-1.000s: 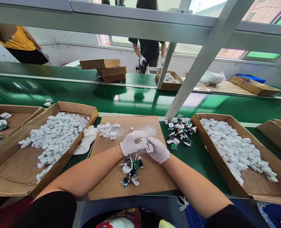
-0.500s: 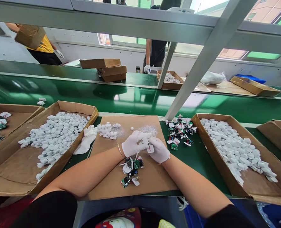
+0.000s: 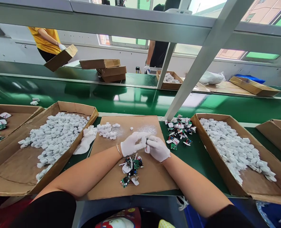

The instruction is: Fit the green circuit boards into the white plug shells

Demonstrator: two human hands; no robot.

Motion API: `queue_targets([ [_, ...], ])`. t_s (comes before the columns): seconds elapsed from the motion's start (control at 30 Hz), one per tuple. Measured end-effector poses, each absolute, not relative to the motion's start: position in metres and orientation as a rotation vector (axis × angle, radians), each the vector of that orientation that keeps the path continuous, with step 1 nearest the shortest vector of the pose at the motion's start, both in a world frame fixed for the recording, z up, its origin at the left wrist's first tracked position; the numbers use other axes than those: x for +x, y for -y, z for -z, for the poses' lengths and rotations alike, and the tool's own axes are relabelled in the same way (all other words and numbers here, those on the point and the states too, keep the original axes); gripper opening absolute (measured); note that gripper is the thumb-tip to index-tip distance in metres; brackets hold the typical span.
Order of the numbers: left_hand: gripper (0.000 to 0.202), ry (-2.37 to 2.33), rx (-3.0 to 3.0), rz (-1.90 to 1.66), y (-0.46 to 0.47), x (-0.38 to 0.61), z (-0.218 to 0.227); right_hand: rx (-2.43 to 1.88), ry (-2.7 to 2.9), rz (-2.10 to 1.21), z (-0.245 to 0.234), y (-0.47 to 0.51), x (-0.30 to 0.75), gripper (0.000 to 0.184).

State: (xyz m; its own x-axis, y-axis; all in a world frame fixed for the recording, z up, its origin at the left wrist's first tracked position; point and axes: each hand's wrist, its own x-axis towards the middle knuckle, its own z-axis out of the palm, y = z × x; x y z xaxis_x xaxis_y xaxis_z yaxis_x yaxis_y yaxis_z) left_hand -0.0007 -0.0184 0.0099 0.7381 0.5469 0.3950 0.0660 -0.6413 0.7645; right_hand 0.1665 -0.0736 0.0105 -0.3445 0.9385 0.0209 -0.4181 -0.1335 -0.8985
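The left hand (image 3: 132, 144) and right hand (image 3: 158, 149), both in white gloves, meet above a cardboard sheet (image 3: 156, 179) lying on a green belt (image 3: 197, 158). Both are closed, their fingers pinching a small white tag (image 3: 147, 149) between them, and the tag hangs just below the fingertips of the left hand. How much of its weight each hand takes cannot be told. A thin bangle (image 3: 118, 150) circles the left wrist. Just below the hands, a heap of circuit boards (image 3: 132, 167) with white tags lies on the cardboard, and a small pile of white pieces (image 3: 106, 130) sits near its far edge. A second heap of boards (image 3: 179, 133) lies on the belt just right of the sheet. Cardboard trays of white pieces stand on either side, the left tray (image 3: 83, 109) beside a crumpled white glove (image 3: 85, 139), the right tray (image 3: 214, 148) on the belt. Beyond, a co-worker in yellow (image 3: 44, 39) holds a shallow box (image 3: 61, 58), near a stack of boxes (image 3: 102, 71)
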Motion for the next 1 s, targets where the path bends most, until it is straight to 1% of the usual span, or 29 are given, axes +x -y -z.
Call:
queue_targets([
  [0.17, 0.063, -0.575, 2.232, -0.907, 0.014, -0.007, 0.001, -0.837, 1.013, -1.633, -0.008, 0.072, 0.169, 0.022],
  [0.2, 0.061, -0.580, 2.260, -0.937, 0.013, -0.008, 0.004, -0.850, 1.007, -1.622, -0.007, 0.071, 0.169, 0.021],
  [0.33, 0.044, -0.463, 2.345, -1.069, 0.008, -0.008, 0.007, -0.845, 1.001, -1.625, -0.005, 0.071, 0.169, 0.016],
  [0.4, 0.040, -0.372, 2.339, -1.105, 0.007, -0.006, 0.003, -0.828, 1.006, -1.656, -0.006, 0.072, 0.168, 0.016],
  [0.53, 0.037, -0.282, 2.353, -1.047, 0.006, -0.004, -0.004, -0.788, 1.008, -1.714, -0.010, 0.073, 0.167, 0.019],
  [0.73, 0.044, -0.235, 2.365, -1.008, 0.001, -0.003, 0.001, -0.780, 1.009, -1.745, -0.014, 0.073, 0.169, 0.024],
  [0.9, 0.043, -0.214, 2.347, -0.978, 0.003, -0.003, 0.001, -0.768, 1.054, -1.742, -0.016, 0.074, 0.169, 0.022],
  [1.0, 0.055, -0.319, 2.314, -0.969, 0.005, -0.006, 0.001, -0.742, 1.067, -1.743, -0.009, 0.073, 0.170, 0.024],
])
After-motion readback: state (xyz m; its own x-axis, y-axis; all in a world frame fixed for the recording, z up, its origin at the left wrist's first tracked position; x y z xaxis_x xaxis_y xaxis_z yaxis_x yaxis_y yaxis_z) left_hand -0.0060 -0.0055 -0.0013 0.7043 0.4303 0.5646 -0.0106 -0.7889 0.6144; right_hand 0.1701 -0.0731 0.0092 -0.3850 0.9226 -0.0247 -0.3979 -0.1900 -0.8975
